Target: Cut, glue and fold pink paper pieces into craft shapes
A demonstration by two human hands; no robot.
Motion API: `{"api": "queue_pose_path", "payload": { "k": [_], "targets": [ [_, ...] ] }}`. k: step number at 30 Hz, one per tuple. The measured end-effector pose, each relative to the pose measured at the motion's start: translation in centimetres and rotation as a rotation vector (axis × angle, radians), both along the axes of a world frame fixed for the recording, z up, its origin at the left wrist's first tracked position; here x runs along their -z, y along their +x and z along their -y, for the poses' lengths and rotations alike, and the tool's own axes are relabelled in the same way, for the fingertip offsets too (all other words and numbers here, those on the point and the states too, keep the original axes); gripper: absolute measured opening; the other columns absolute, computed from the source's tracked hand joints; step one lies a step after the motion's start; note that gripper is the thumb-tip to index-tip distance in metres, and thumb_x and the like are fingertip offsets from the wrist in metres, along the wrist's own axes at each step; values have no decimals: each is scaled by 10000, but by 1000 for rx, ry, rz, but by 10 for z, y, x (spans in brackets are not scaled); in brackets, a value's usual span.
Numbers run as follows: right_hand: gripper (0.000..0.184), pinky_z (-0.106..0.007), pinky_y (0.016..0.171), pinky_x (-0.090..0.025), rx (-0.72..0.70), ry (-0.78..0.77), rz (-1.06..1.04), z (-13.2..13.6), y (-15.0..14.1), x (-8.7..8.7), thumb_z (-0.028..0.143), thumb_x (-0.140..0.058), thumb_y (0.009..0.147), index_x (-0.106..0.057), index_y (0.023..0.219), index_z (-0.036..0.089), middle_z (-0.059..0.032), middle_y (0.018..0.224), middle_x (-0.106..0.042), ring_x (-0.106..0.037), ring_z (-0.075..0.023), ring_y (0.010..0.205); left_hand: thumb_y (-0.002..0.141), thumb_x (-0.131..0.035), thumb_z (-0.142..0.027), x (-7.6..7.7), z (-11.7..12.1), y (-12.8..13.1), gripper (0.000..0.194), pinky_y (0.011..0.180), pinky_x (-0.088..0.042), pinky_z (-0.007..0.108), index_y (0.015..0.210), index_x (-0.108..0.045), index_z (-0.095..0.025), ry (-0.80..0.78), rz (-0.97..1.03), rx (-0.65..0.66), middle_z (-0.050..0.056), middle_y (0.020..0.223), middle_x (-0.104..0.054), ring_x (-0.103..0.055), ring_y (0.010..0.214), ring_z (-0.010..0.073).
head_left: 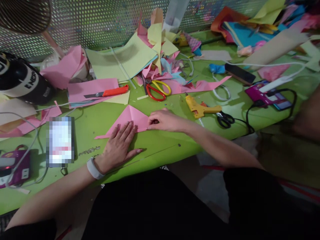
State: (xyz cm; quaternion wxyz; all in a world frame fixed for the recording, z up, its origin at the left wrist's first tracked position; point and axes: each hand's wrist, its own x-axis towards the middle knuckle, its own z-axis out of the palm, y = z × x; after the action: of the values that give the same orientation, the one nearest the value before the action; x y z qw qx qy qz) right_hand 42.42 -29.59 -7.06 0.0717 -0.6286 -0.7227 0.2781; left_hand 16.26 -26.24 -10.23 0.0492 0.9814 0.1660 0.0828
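Observation:
A sheet of pink paper, folded into a triangle with its peak pointing away from me, lies on the green table. A crease runs down from the peak, and a thin strip sticks out at the lower left. My left hand rests flat on the lower left of the paper, fingers stretched out and a pale band round the wrist. At the right corner, the curled fingers of my right hand pinch the paper's edge, covering that corner.
Beyond the paper lie a red utility knife, scissors and paper scraps. To the right are a yellow glue gun, black scissors and a purple power strip. A phone and black bottle stand left.

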Motion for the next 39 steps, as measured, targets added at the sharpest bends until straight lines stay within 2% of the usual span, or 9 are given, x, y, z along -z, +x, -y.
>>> {"api": "queue_pose_path", "payload": {
  "k": [8,12,14,17,19,20,23,27,39],
  "targets": [
    [181,-329,733,-355,58,25,31,23,46,4,374,-691,882,-743,814,214,-24,834,-710,-609,-177,759,969,-437,-625,1,-1,0,888,1235,-204,546,1607,-37,-154,24,16,13,182,1634,-271,-233,1523,316],
    [223,-323,679,-379,72,-36,83,34,69,-5,380,-654,900,-744,789,208,-32,807,-701,-606,-177,724,969,-447,-618,2,-2,0,886,1231,-214,549,1607,-45,-152,41,25,18,185,1625,-294,-252,1516,322],
    [256,-337,677,-402,96,20,128,39,74,-12,415,-643,904,-745,786,211,-40,796,-705,-613,-189,719,967,-458,-614,2,-2,0,895,1228,-218,556,1607,-41,-150,41,31,23,190,1619,-303,-261,1512,325],
    [299,-411,782,-471,220,299,191,46,57,-19,445,-590,945,-750,901,196,-81,895,-732,-654,-241,829,963,-468,-612,2,-2,0,899,1223,-226,562,1606,-52,-141,42,44,29,196,1615,-309,-272,1508,329],
    [359,-495,941,-475,236,487,202,51,27,-14,422,-496,1004,-700,1163,173,-124,1133,-720,-649,-287,1052,965,-463,-611,3,-3,0,890,1221,-230,566,1604,-72,-130,46,44,30,203,1614,-306,-273,1507,333],
    [423,-520,1015,-454,180,544,201,54,9,-8,425,-455,1022,-623,1309,163,-142,1287,-665,-604,-299,1187,967,-456,-613,3,-3,0,886,1219,-232,568,1602,-79,-124,49,42,29,207,1613,-306,-273,1507,335],
    [746,-545,1166,-347,-70,547,227,60,-41,18,616,-426,977,-414,1502,86,-196,1552,-425,-371,-331,1452,973,-419,-627,3,-4,-1,879,1219,-233,565,1604,-77,-118,50,37,32,215,1609,-310,-276,1507,334],
    [851,-556,1227,-250,-86,517,257,64,-64,41,696,-338,958,-424,1491,37,-204,1566,-395,-310,-338,1488,985,-378,-625,4,-5,-1,847,1230,-210,554,1608,-94,-127,41,40,41,207,1611,-311,-269,1510,325],
    [847,-521,1232,-270,-69,520,237,67,-61,36,692,-309,970,-477,1452,16,-200,1557,-392,-345,-314,1478,987,-406,-593,1,-5,-1,831,1220,-215,571,1602,-127,-109,35,17,34,217,1618,-286,-250,1516,336]
  ]
}}
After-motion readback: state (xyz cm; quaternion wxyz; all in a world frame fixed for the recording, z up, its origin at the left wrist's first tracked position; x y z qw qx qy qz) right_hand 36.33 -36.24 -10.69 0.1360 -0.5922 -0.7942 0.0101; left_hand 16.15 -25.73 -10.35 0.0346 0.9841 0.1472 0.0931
